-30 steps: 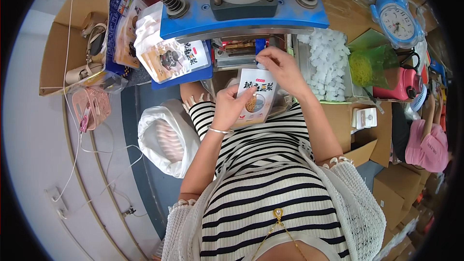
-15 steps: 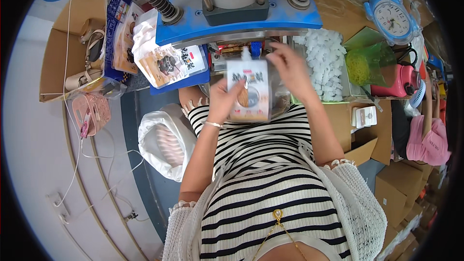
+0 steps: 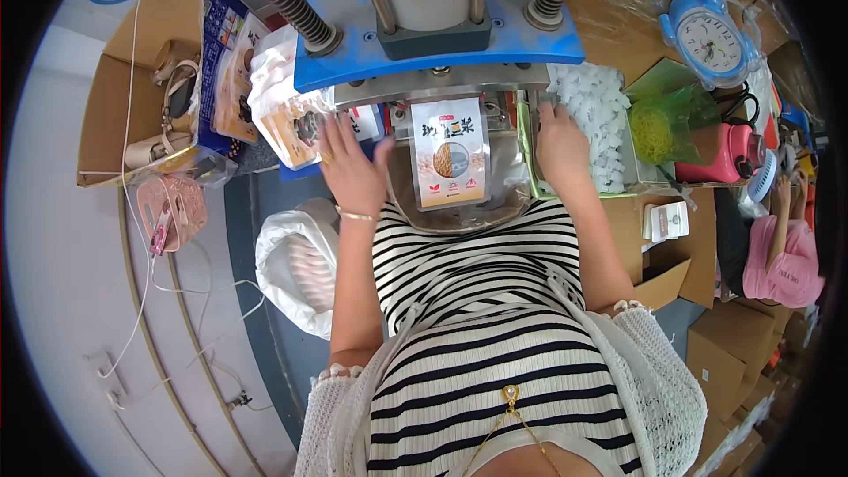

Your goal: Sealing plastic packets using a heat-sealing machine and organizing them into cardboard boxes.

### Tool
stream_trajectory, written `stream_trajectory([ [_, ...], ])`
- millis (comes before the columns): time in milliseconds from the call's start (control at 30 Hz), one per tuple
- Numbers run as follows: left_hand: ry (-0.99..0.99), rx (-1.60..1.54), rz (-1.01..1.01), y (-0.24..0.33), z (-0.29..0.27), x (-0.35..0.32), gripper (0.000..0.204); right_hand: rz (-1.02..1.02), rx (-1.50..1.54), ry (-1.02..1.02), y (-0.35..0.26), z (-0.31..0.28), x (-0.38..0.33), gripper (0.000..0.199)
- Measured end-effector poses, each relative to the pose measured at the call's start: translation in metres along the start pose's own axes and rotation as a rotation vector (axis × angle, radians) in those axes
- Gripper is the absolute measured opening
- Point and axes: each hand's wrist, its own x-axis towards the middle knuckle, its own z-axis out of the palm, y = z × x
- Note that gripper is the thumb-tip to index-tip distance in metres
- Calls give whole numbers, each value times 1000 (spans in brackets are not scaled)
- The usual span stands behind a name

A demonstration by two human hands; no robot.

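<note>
A white printed pouch [image 3: 449, 155] with a small round clear window lies flat on my side of the blue press [image 3: 442, 57], its top edge under the metal press head. Neither hand touches it. On the left, my left hand [image 3: 352, 163] is open, fingers stretched over the edge of a stack of similar pouches [image 3: 281, 119] on a blue board. My right hand [image 3: 563, 146] is at the left side of a tray of small white plastic pieces [image 3: 594, 128]. Its fingers are curled together, and what they hold, if anything, is hidden.
A white bag [image 3: 296, 274] stands below left, beside a pink basket [image 3: 172, 212] and an open cardboard box [image 3: 132, 97]. To the right are a blue alarm clock [image 3: 711, 40], a green container [image 3: 667, 115] and a pink appliance [image 3: 724, 150]. Another person in pink [image 3: 782, 261] is at far right.
My left hand has let go of the pouch and moved left to the stack. The pouch now lies with its top under the press. My right hand has moved right and down to the tray.
</note>
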Motion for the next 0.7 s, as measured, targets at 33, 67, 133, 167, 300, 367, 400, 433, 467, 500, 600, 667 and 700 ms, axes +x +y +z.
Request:
stream_trajectory([
  [33,84,108,127,-3,2,-4,40,12,1,49,3,7,7,17],
  [67,89,110,132,-5,3,-10,40,25,1,97,5,12,15,17],
  [133,18,-18,117,-3,-9,-29,36,90,79,56,7,14,23,17],
  [167,-19,-83,107,-4,-13,-34,33,150,151,18,8,13,26,18],
  [300,-214,-244,-150,-23,-10,-14,27,231,238,-5,12,6,27,19],
  [367,-236,-411,-232,-15,-30,-3,24,263,239,-1,13,2,24,20],
  [400,-257,-573,-315,-7,-50,7,22,250,395,52,7,-5,16,19],
  [433,-274,-734,-405,1,-64,11,20,233,551,103,-1,-14,9,19],
  [467,-281,-734,-413,9,-69,11,20,216,706,154,-8,-21,6,19],
  [500,-396,-826,-425,20,-74,9,20,216,706,146,-20,-27,6,19],
  [600,-592,-1027,-509,43,-66,1,21,134,1264,-34,-56,-38,13,20],
  [667,-721,-1216,-661,52,-52,-6,21,-51,1235,-126,-66,-38,24,21],
  [700,-719,-1216,-660,56,-45,-9,21,-52,1235,-125,-69,-34,24,21],
])
